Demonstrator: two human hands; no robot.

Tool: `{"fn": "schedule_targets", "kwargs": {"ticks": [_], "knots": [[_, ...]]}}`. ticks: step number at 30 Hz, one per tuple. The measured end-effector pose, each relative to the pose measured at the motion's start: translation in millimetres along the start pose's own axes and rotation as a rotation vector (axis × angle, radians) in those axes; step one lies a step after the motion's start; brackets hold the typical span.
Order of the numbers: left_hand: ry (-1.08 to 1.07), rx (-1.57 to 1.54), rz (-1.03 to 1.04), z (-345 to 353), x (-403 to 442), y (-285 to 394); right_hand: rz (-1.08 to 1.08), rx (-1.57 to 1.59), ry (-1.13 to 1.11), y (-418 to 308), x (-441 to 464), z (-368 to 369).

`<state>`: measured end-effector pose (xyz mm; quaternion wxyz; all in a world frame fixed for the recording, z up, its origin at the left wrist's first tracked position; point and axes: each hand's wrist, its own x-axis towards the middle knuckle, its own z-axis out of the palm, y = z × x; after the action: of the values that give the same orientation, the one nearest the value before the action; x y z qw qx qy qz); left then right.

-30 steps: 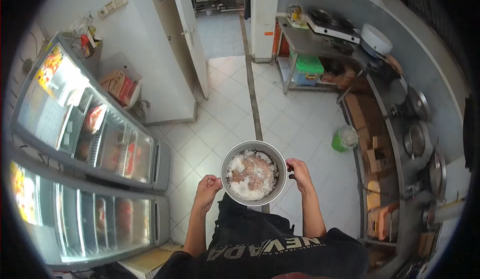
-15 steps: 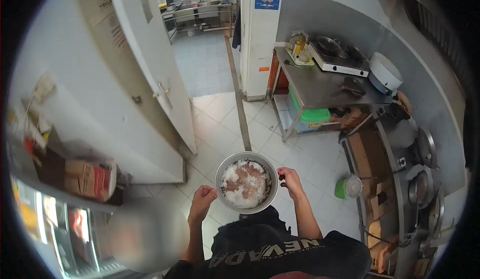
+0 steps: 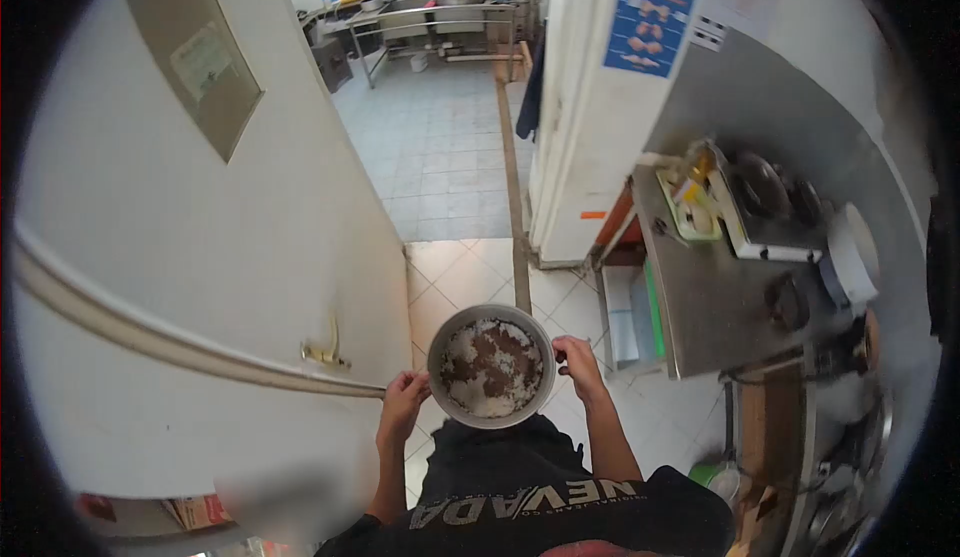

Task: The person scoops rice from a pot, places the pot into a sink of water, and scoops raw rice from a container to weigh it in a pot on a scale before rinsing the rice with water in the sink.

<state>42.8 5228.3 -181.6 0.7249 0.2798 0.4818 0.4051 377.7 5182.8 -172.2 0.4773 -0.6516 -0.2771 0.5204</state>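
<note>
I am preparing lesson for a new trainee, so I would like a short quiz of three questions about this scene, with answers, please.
1. Choose one. How do the hands meet the pot?
a) One hand on the rim only
b) One hand at each side
c) Both hands under the base

2. True or false: a door stands on the person's left.

3. Complete: in the pot, white material lies among ____ patches.

Key:
1. b: the left hand and the right hand are at opposite sides.
2. True.
3. brown
</note>
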Motion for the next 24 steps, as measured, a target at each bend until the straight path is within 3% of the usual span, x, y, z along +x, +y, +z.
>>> {"fn": "schedule_targets", "kwargs": {"ticks": [9,13,20,24], "knots": [[0.111,0.069,0.133,54,282,170,-0.032,0.015,-0.214,-186,333,71],[0.102,0.131,0.131,88,435,256,0.110,0.176,-0.163,-259,488,99],[0.043,0.101,0.108,153,674,411,0.046,0.112,-0.139,-410,720,124],[0.004,0.143,0.138,164,820,465,0.045,0.124,-0.124,-451,862,145]]}}
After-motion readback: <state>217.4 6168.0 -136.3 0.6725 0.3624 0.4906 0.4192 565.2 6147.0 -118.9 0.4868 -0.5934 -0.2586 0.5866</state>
